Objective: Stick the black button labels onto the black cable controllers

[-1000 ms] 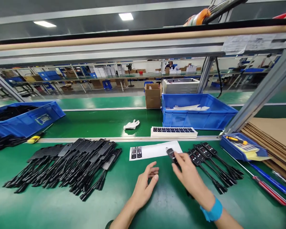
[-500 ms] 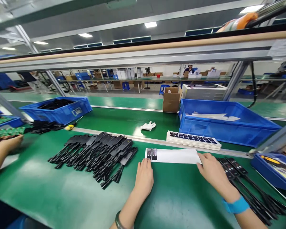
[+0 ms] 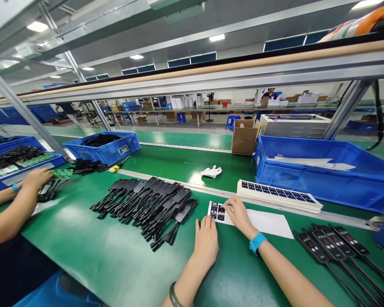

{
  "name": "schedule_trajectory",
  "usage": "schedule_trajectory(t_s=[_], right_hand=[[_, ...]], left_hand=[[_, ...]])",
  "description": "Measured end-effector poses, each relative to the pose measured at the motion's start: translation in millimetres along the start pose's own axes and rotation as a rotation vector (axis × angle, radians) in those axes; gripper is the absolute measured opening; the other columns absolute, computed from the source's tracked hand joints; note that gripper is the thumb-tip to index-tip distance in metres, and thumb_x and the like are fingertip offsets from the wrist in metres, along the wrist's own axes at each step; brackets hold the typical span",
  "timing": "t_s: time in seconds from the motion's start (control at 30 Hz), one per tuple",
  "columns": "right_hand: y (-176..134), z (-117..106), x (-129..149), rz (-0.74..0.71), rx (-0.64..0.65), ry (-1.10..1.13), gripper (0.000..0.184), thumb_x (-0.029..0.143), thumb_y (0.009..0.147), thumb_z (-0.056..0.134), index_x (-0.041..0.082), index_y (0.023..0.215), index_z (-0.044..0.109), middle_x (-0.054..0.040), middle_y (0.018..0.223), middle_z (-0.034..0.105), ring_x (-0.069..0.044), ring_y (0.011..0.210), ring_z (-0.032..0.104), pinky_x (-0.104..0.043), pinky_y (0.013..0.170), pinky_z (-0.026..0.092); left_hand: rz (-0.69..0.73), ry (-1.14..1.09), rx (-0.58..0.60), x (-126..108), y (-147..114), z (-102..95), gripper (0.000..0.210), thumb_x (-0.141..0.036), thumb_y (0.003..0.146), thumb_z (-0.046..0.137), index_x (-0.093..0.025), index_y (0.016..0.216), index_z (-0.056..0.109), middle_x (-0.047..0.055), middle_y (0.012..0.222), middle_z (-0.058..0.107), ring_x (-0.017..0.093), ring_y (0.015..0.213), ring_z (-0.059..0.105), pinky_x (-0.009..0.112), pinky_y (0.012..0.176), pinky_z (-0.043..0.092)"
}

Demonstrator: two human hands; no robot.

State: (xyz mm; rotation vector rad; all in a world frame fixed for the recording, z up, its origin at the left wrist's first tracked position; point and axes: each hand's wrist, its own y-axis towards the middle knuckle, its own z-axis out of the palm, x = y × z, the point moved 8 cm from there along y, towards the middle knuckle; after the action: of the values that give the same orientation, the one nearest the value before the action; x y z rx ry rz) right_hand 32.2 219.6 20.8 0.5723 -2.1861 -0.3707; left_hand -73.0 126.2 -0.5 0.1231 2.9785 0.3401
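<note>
A white sticker sheet (image 3: 270,222) lies on the green bench, with two black printed stickers at its left end. My left hand (image 3: 207,241) rests flat with its fingertips on the sheet's lower edge, below the left sticker (image 3: 213,210). My right hand (image 3: 240,216), with a blue band at the wrist, pinches at the edge of the right sticker (image 3: 221,212). To the left lies a heap of black cabled modules (image 3: 153,200). Several modules with stickers on their faces (image 3: 328,243) lie at the right.
Behind the sheet sits a stack of full sticker sheets (image 3: 278,195), then a large blue bin (image 3: 313,183). A white glove (image 3: 211,172) lies mid-bench. Another blue bin (image 3: 115,149) stands back left. At far left, a co-worker's hands (image 3: 35,179) hold green circuit boards.
My right hand has moved left from the sheet's right end to the right sticker. My left hand stays at the sheet's lower left. The view has turned a little left.
</note>
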Motion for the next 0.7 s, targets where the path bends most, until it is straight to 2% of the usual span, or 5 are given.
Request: schedule_trajectory(t_s=[0.2,0.27,0.37,0.53,0.7], right_hand=[[-36,-66,17,0.036,-0.165,0.151,0.02,0.035,0.091,0.046,0.021,0.083,0.058,-0.0061,0.088,0.055,-0.022,0.083,0.056,-0.032,0.068,0.049],[-53,-90,19,0.082,-0.198,0.19,0.019,0.037,0.091,0.047,0.022,0.084,0.056,-0.0043,0.087,0.055,-0.02,0.079,0.056,-0.03,0.067,0.048],[-82,-113,18,0.166,-0.182,0.247,0.018,0.04,0.09,0.05,0.024,0.084,0.056,-0.0014,0.083,0.055,-0.017,0.074,0.054,-0.027,0.065,0.045],[-120,-121,15,0.211,-0.132,0.291,0.017,0.041,0.089,0.052,0.025,0.084,0.056,-0.0007,0.081,0.054,-0.017,0.074,0.053,-0.026,0.065,0.044],[-134,-117,3,0.279,-0.176,0.304,0.019,0.043,0.088,0.052,0.025,0.085,0.055,-0.0009,0.079,0.054,-0.017,0.069,0.053,-0.026,0.06,0.045]], left_hand=[[-0.016,-0.038,-0.129,11,6,-19.2,0.048,-0.001,0.076,0.042,-0.013,0.12,0.054,0.013,0.115,0.06,0.026,0.106,0.056,0.05,0.097,0.044],[-0.096,-0.037,-0.228,34,11,-36.7,0.045,-0.005,0.081,0.041,-0.01,0.125,0.05,0.017,0.119,0.057,0.027,0.109,0.054,0.047,0.096,0.044],[-0.28,-0.027,-0.405,80,16,-63.4,0.047,-0.012,0.088,0.038,-0.001,0.134,0.037,0.029,0.133,0.042,0.036,0.125,0.04,0.056,0.1,0.035],[-0.363,-0.074,-0.516,126,18,-76.5,0.047,-0.021,0.088,0.045,-0.002,0.131,0.04,0.024,0.117,0.058,0.037,0.118,0.048,0.057,0.097,0.037],[-0.301,-0.122,-0.574,111,13,-87.9,0.043,-0.025,0.088,0.047,-0.007,0.127,0.046,0.017,0.105,0.061,0.029,0.098,0.058,0.045,0.086,0.048]])
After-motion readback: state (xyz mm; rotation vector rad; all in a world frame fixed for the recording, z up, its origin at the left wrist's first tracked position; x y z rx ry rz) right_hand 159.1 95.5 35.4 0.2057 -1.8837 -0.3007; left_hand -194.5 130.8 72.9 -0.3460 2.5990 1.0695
